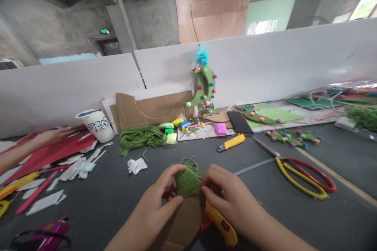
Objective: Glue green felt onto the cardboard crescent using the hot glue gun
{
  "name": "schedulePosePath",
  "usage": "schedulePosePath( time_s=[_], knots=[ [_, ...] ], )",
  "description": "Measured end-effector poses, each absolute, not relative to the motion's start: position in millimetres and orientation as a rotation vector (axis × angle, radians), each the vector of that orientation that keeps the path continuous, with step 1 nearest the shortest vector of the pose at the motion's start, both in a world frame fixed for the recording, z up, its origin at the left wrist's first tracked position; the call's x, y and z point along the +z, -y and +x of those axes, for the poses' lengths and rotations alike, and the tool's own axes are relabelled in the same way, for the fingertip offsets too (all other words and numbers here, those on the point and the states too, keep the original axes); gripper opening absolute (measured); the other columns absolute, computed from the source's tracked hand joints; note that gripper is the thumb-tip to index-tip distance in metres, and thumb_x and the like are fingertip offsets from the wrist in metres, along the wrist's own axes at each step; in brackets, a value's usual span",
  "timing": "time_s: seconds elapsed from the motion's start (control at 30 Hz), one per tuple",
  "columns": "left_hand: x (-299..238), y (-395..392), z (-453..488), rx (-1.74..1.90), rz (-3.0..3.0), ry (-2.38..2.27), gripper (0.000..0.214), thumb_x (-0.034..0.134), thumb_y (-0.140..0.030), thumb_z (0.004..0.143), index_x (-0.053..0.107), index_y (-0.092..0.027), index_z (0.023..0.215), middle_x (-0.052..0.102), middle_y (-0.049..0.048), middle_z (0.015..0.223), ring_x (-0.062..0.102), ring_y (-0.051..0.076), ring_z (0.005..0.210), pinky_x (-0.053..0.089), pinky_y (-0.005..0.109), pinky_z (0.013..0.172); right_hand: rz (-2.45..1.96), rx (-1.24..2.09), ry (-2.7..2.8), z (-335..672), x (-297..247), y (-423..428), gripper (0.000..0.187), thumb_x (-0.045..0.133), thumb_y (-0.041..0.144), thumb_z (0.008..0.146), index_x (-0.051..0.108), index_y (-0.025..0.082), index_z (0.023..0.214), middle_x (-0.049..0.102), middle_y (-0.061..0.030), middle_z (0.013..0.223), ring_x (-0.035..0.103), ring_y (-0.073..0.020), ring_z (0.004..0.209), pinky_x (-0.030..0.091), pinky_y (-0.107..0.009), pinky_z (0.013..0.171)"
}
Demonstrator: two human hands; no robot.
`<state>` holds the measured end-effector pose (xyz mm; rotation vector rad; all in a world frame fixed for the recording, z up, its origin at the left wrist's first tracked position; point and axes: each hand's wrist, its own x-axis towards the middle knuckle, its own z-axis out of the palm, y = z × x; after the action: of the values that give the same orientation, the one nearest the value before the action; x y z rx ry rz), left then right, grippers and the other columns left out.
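Note:
My left hand [163, 196] is closed on a curved piece of brown cardboard [185, 219], its upper end covered in green yarn [187, 182]. Thumb in front, fingers behind, it grips the piece by the left edge. At the opposite edge, the fingers of my right hand [225, 190] are pinched together where the green yarn meets the cardboard; the fingertips partly hide what they hold. Loose loops of yarn [190, 161] lie just behind the covered end. Under my right hand is a yellow tool with a red switch [224, 225], apparently a glue gun.
Large scissors [303, 176] lie open on the right, near a yellow utility knife [231, 142]. A green yarn bundle [143, 137] and crumpled tissue [137, 166] sit beyond my hands. A decorated green crescent [207, 86] stands behind. Another person's arm [38, 143] reaches over red sheets at left.

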<state>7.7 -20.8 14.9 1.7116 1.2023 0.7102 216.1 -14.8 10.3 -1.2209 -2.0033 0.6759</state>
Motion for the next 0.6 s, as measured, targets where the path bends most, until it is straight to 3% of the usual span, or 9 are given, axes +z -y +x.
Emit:
schedulePosePath(
  time_s=[0.2, 0.6],
  knots=[
    [17.6, 23.1, 11.0, 0.672, 1.668, -1.186, 0.049, 0.05, -0.014, 0.083, 0.041, -0.031, 0.129, 0.066, 0.001, 0.1, 0.059, 0.022, 0.094, 0.041, 0.032, 0.079, -1.433, 0.649, 2.024, 216.3, 12.2, 16.2, 0.009, 0.056, 0.017, 0.076, 0.062, 0.021, 0.07, 0.051, 0.0053, 0.054, 0.047, -0.0125, 0.052, 0.028, -0.021, 0.051],
    [17.4, 25.7, 7.7, 0.7, 1.603, -1.108, 0.047, 0.049, -0.014, 0.086, 0.039, -0.033, 0.128, 0.065, -0.0007, 0.101, 0.058, 0.021, 0.098, 0.039, 0.032, 0.081, -1.471, 0.735, 1.936, 217.8, 7.9, 12.8, 0.01, 0.058, 0.023, 0.077, 0.062, 0.021, 0.069, 0.047, 0.0063, 0.052, 0.045, -0.0124, 0.051, 0.026, -0.022, 0.049]
  ],
)
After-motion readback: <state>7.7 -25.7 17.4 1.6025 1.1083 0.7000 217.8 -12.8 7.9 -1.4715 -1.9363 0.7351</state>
